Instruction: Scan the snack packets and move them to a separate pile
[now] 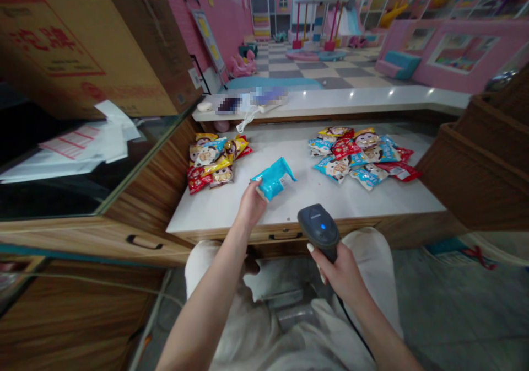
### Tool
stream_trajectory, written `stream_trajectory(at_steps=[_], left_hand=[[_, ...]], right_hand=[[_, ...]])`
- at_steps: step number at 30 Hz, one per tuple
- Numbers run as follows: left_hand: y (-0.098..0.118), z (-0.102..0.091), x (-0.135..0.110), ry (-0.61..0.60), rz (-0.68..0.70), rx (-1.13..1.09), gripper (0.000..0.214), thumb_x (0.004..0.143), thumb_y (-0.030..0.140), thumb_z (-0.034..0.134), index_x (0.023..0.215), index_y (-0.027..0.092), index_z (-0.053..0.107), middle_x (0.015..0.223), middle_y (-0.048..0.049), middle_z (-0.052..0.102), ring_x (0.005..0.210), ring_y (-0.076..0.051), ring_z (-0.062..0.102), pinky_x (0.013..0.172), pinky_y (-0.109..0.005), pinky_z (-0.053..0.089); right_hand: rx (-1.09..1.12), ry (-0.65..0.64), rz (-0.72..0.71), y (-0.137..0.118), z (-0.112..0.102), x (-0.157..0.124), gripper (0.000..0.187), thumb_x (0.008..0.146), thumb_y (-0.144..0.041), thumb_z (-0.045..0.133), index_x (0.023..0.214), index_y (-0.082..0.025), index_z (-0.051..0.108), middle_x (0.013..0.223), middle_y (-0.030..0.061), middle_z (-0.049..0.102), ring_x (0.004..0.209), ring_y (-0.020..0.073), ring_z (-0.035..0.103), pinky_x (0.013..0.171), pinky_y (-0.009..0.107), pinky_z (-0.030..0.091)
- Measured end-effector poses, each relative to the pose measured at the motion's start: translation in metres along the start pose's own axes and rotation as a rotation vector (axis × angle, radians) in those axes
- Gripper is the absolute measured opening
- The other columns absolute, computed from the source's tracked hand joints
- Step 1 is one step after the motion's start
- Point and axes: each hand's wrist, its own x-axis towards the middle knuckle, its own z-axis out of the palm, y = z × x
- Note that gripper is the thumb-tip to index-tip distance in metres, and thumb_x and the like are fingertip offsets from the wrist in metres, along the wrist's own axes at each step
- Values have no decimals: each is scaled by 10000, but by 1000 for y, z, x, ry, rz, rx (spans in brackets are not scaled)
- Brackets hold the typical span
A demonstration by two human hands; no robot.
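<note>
My left hand (253,203) pinches the near left corner of a blue snack packet (273,178), its back with a white barcode label turned up, over the white desk top. In my right hand (341,269) is a dark grey barcode scanner (318,227) with a lit blue light; my fingers wrap its handle, and its cable runs down over my lap. The scanner's head is in front of the desk's near edge, apart from the packet. A pile of red, yellow and blue snack packets (217,159) lies to the left. A wider pile of similar packets (359,153) lies to the right.
A large cardboard box (136,46) and loose papers (82,145) rest on the glass-topped counter at left. Behind the desk (281,134) runs a raised white ledge (330,101) with blurred-out devices and a white cable (247,118). A brown woven basket (479,161) stands at right.
</note>
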Motion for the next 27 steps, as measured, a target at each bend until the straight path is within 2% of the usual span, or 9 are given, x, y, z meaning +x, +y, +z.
stream_trajectory(at_steps=[3, 7, 9, 10, 13, 16, 18, 23, 27], left_hand=[[33, -15, 9, 71, 317, 225, 411, 899, 450, 827, 1215, 201, 743, 1176, -75, 841, 1214, -271, 782, 1161, -427, 588], [101, -48, 31, 230, 793, 763, 556, 966, 561, 756, 1401, 225, 669, 1413, -113, 751, 1384, -303, 685, 1268, -460, 483], [135, -65, 46, 309, 881, 1007, 602, 1021, 556, 677, 1514, 219, 597, 1495, -143, 700, 1440, -324, 646, 1299, -481, 442], [150, -73, 55, 335, 882, 1111, 619, 1038, 542, 642, 1559, 217, 564, 1532, -155, 678, 1461, -329, 630, 1309, -488, 427], [179, -94, 78, 294, 757, 1398, 714, 1017, 543, 623, 1632, 197, 513, 1663, -191, 586, 1588, -375, 512, 1372, -574, 304], [188, -106, 90, 176, 575, 1594, 873, 939, 600, 684, 1659, 146, 490, 1743, -249, 488, 1673, -459, 374, 1374, -711, 167], [189, -110, 91, 154, 543, 1645, 933, 917, 603, 696, 1685, 132, 456, 1775, -268, 433, 1689, -468, 343, 1373, -719, 148], [185, -100, 79, 174, 651, 1639, 844, 953, 545, 669, 1674, 155, 469, 1773, -236, 453, 1697, -410, 353, 1406, -644, 134], [171, -69, 76, 72, 787, 1475, 809, 895, 512, 793, 1593, 175, 560, 1719, -219, 525, 1662, -404, 413, 1413, -626, 142]], right_hand=[[-4, -4, 14, 5, 1, 1, 409, 960, -614, 749, 965, -206, 768, 453, -47, 571, 379, 195, 546, 408, 276, 408], [-20, -14, 33, 1, 1, 3, 405, 936, -629, 745, 917, -225, 736, 459, -49, 560, 375, 183, 516, 410, 278, 419], [-29, -22, 43, -3, 1, 4, 405, 918, -635, 743, 875, -234, 713, 472, -37, 569, 385, 187, 527, 414, 284, 430], [-31, -24, 49, -5, 1, 5, 404, 910, -636, 741, 856, -238, 702, 476, -32, 572, 388, 189, 531, 414, 288, 433], [-29, -19, 58, -8, 1, 6, 393, 890, -629, 741, 815, -250, 672, 474, -28, 570, 384, 192, 531, 411, 293, 435], [-23, -12, 55, -7, 1, 6, 386, 881, -621, 748, 798, -255, 658, 459, -32, 559, 380, 191, 525, 404, 290, 426], [-14, -1, 55, -6, 0, 6, 387, 881, -619, 754, 803, -252, 658, 464, -35, 559, 382, 185, 518, 402, 286, 421], [4, 0, 49, 3, 1, 6, 370, 913, -592, 756, 833, -242, 666, 477, -48, 553, 385, 174, 512, 400, 272, 415], [13, -5, 40, 7, 2, 4, 353, 947, -579, 753, 868, -243, 680, 458, -64, 528, 374, 172, 496, 386, 264, 398]])
